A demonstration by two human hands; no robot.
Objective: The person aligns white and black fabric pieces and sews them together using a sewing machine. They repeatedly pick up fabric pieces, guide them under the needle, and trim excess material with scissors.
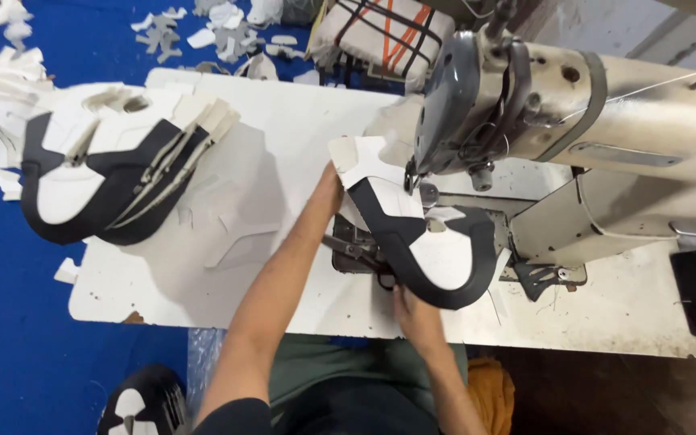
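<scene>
Matt leatherette shoe upper (424, 242) — scuffed enamel sewing machine (606, 105)

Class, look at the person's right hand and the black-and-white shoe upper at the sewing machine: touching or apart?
Touching. The head view shows the right hand gripping the near black edge of the shoe upper, no gap between.

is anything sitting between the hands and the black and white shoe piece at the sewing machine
Nothing visible does. The left hand already touches the shoe piece at its far edge, and the right hand grips its near black edge under the sewing machine head.

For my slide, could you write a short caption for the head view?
Left hand and right hand hold a black-and-white shoe upper under a sewing machine.
</scene>
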